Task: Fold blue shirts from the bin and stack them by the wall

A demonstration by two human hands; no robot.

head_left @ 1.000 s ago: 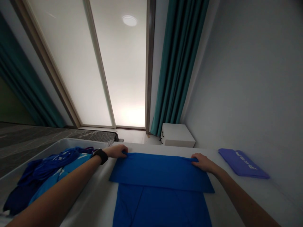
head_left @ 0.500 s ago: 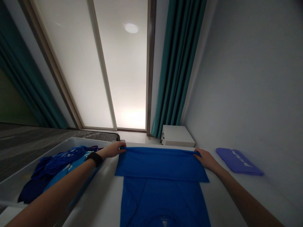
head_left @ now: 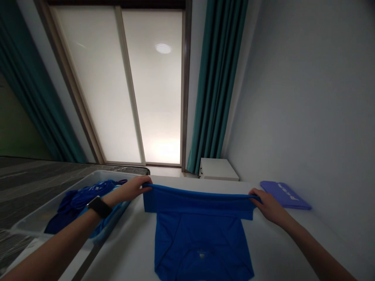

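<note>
A blue T-shirt lies on the white table, its neckline and a small pale logo toward me. Its far part is folded over into a wide band across the body. My left hand pinches the left end of that band's far edge, a dark watch on its wrist. At the opposite end, my right hand grips the same edge between thumb and fingers. Between both hands the edge is stretched, slightly raised and sagging a little in the middle.
To the left stands a clear plastic bin with crumpled blue clothes. A folded purple garment with white lettering lies at the right by the wall. Beyond the table are a small white cabinet, a teal curtain and frosted sliding doors.
Both hands have moved slightly outward with the shirt's far edge, lifting it. The folded band looks narrower. My view has tilted up a little.
</note>
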